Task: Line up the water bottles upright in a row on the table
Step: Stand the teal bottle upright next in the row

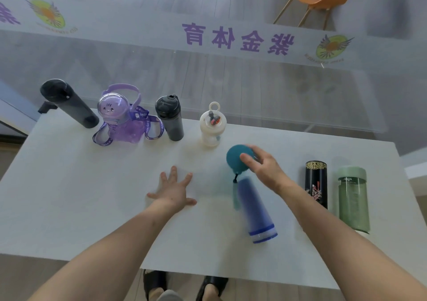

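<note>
Currently, the table (69, 208) is carrying seven bottles. Four are standing along the far edge: a dark bottle (69, 104), a purple bottle (120, 120), a black bottle (171, 118) and a white bottle (211, 125). The blue bottle (251, 199) is sitting in front of that row, blurred, apparently tilting as it is being raised. The right hand (265, 169) is curling over its teal cap (236, 159), fingers touching the cap; whether they are fully clamping it cannot be told. The left hand (175, 189) is lying flat and open on the table, holding nothing.

To do the step well, the hand should be steadying the cap until the base is sitting flat, then placing the bottle just beside the white one, in line with the row.

A patterned bottle (316, 185) and a green bottle (353, 199) are waiting near the right forearm; a wide elbow swing could be knocking them. The purple strap (150, 127) is trailing between bottles.
</note>
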The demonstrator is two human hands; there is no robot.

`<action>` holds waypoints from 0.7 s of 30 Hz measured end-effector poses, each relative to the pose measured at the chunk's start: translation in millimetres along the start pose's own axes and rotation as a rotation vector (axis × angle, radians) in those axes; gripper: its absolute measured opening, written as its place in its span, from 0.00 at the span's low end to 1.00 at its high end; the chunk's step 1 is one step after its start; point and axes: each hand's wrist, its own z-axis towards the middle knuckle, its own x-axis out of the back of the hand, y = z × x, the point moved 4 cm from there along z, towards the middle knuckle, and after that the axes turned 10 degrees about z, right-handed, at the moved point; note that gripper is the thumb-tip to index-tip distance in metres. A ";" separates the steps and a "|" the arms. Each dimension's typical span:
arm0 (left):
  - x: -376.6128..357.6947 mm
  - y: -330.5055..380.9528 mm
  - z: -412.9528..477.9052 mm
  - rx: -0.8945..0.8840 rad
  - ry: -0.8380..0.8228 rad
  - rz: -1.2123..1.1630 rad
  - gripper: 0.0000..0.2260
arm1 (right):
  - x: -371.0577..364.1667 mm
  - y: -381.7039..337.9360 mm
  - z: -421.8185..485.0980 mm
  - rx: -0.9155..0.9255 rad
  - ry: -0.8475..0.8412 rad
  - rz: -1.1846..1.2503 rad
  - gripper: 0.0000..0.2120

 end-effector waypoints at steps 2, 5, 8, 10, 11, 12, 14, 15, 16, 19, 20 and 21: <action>4.8 7.9 0.6 0.027 -0.013 -0.040 0.41 | 8.1 -2.3 5.6 -0.092 0.067 0.208 0.09; 6.3 23.8 -0.9 -0.002 -0.002 -0.054 0.40 | 17.5 -0.4 7.9 -0.153 0.144 0.312 0.11; 1.4 41.3 -6.1 -0.037 -0.002 -0.104 0.40 | 21.1 4.2 7.2 -0.146 0.178 0.333 0.12; -2.3 48.7 -8.0 -0.029 0.001 -0.103 0.38 | 19.5 5.8 5.7 -0.141 0.174 0.304 0.14; -3.5 50.5 -8.5 -0.019 0.009 -0.103 0.37 | 18.9 7.2 4.4 -0.134 0.173 0.295 0.16; -4.0 52.1 -8.3 -0.009 0.024 -0.112 0.35 | 18.3 8.2 2.5 -0.121 0.172 0.286 0.19; -1.3 55.6 -8.0 0.000 0.082 -0.160 0.29 | 20.6 12.0 -1.4 -0.077 0.171 0.236 0.33; 1.3 57.7 -8.3 -0.004 0.108 -0.198 0.27 | 22.3 13.0 -3.8 -0.050 0.173 0.187 0.40; 3.7 59.4 -9.3 -0.017 0.118 -0.240 0.29 | 23.5 12.2 -5.7 -0.016 0.176 0.141 0.45; 2.3 64.2 -11.0 -0.102 0.067 -0.258 0.43 | 25.3 9.9 -2.5 0.057 0.159 0.063 0.51; -1.1 64.1 -11.4 -0.128 0.050 -0.216 0.47 | 24.2 8.4 -0.6 0.071 0.160 0.039 0.50; -4.5 63.2 -11.6 -0.144 0.038 -0.169 0.49 | 23.1 7.3 1.8 0.087 0.175 0.016 0.46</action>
